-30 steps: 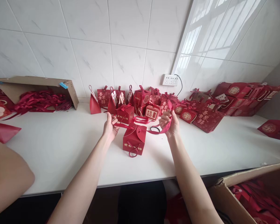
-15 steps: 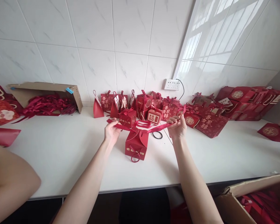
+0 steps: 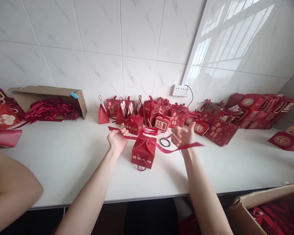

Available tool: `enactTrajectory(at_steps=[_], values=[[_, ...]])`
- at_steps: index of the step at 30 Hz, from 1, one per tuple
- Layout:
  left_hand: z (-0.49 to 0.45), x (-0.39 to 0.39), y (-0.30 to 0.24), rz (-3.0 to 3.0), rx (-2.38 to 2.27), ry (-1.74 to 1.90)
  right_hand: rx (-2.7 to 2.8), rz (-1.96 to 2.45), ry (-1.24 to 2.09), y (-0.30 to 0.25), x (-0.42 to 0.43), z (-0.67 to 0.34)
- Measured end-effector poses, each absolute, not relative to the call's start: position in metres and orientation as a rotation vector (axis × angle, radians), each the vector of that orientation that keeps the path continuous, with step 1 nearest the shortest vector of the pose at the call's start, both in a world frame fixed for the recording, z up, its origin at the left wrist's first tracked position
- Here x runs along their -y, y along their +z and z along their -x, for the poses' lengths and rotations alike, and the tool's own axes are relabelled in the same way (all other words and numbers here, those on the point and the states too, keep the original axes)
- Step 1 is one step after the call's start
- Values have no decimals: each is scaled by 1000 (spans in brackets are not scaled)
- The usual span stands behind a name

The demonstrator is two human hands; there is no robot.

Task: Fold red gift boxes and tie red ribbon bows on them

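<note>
Left hand [image 3: 118, 141]: fingers pinched on the red ribbon [image 3: 167, 151], its tip poking out past them.
Right hand [image 3: 185, 137]: thumb up, other fingers curled; cannot tell whether they grip anything. The ribbon's other tail crosses in front of the wrist, its end loose.
Red box [image 3: 144, 150]: upright on the desk [image 3: 205, 173], between the forearms, ribbon at its top slots, twisted cord on its front.
Black ring [image 3: 165, 146]: on the desk, just right of the box.
Behind: finished-looking red gift boxes [image 3: 134, 124] in a cluster by the tiled wall [image 3: 139, 75].
Far left: cardboard tray [image 3: 82, 106] of ribbons.
Lower right: open carton [image 3: 238, 213], ribbons inside.
</note>
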State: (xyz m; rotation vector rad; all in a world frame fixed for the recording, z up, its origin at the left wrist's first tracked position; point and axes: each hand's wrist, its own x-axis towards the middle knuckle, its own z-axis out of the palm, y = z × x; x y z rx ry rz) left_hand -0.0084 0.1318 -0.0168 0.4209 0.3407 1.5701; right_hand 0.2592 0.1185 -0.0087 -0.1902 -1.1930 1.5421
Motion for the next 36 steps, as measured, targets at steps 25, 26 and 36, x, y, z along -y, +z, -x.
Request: enactTrajectory(at_steps=[25,26,36], values=[[18,-123,-13,-1511,-990,707,1857,1256,1356,-7,-109,-228],[18,-123,-12,-1493,-983,672,1866,1283,1365,-7,-109,-229],[21,-120,-7,-1522,-837,583,1826,1203,1375,-7,-112,-229]])
